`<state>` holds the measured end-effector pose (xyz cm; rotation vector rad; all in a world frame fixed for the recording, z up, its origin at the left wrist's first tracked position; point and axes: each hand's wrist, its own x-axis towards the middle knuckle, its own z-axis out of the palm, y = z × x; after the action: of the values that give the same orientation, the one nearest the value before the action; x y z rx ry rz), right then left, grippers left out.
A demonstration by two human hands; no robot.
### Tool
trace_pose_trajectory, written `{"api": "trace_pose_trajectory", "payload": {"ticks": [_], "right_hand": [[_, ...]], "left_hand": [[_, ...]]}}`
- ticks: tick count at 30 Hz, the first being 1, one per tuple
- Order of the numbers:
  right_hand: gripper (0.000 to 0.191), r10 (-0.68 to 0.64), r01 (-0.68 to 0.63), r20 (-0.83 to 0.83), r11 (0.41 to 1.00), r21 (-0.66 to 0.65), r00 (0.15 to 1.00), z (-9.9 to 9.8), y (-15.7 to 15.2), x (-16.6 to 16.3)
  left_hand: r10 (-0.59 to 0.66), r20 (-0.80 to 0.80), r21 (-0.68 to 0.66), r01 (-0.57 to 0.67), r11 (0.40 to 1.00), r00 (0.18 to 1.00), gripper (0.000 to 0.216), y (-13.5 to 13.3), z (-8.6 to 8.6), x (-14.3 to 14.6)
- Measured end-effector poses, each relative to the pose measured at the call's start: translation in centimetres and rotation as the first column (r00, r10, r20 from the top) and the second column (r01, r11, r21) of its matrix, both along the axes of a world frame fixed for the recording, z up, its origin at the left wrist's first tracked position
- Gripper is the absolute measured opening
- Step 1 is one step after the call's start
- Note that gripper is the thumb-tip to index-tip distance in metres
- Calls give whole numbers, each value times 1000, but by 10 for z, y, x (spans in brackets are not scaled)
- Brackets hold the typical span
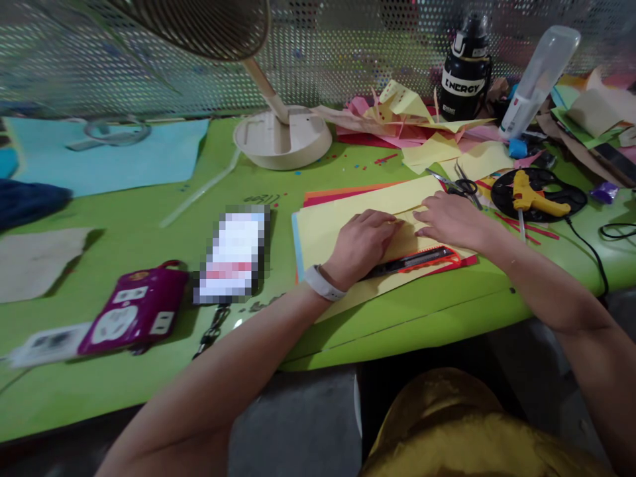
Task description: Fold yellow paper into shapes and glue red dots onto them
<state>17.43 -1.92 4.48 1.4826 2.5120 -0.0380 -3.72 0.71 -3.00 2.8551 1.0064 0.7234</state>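
Note:
A stack of coloured paper sheets [322,228] lies near the table's front edge, with yellow on top and orange, red and blue edges showing. My left hand [365,242], with a pale wristband, rests on it, its fingers bent together at a small folded piece of yellow paper [408,225]. From the other side my right hand [454,218] lies over the same piece, fingers stretched and slightly apart. Part of the fold is hidden under the fingers. Just below both hands lies an orange and black utility knife [417,260], which neither holds.
Scissors [462,187] and a yellow glue gun [534,197] on a black disc lie right. Behind are paper scraps [412,116], a black bottle [464,76] and a fan base [283,139]. A phone [233,252] and purple pouch [134,308] lie left.

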Motion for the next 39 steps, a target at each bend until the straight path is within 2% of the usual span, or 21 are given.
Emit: {"api": "trace_pose_trajectory", "payload": {"ticks": [6, 16, 25, 39], "right_hand": [[32, -11, 11, -20, 1000, 5, 1000, -1, -1, 0], [29, -25, 24, -21, 1000, -3, 999, 2, -2, -2], [30, -12, 12, -10, 1000, 13, 1000, 0, -1, -2], [33, -23, 24, 6, 1000, -11, 1000, 7, -3, -5]], "left_hand": [[-47, -92, -25, 45, 999, 995, 36, -2, 2, -4], [-65, -147, -41, 60, 997, 987, 43, -6, 9, -2], [-27, -177, -9, 26, 1000, 984, 43, -7, 8, -1], [8, -195, 49, 1, 999, 981, 38, -7, 7, -1]]}}
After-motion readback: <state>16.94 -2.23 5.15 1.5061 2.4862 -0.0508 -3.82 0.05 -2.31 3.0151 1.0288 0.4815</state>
